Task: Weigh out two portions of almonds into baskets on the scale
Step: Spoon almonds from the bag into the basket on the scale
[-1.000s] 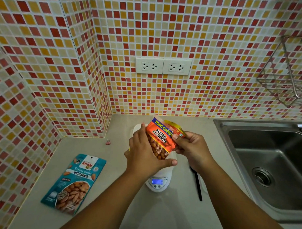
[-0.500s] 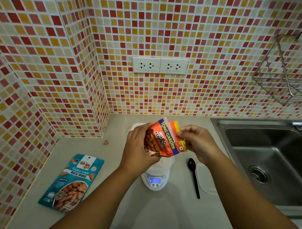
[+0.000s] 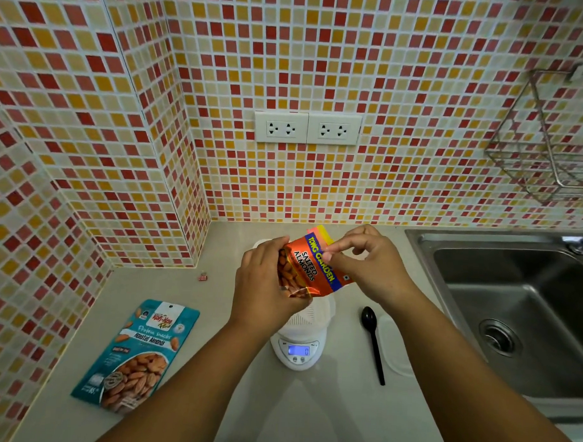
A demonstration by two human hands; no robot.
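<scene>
— Above the scale (image 3: 298, 348), mid-surface, both hands hold the orange almond packet (image 3: 310, 271): left hand (image 3: 268, 283) clamped round its body, right hand (image 3: 368, 266) with fingers pinched on the top strip.

— Risk?

— A sudden tear could scatter nuts past the white basket (image 3: 308, 315) on the scale.

— Contents?

— Packet seems sealed; basket's inside mostly hidden. The teal almond bag (image 3: 136, 354) lies shut near the left edge.

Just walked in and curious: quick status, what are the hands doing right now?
Left hand and right hand both shut on orange packet, above the scale. White basket on scale, no almonds seen in it. Teal packet, spoon aside; nothing in the way.
</scene>
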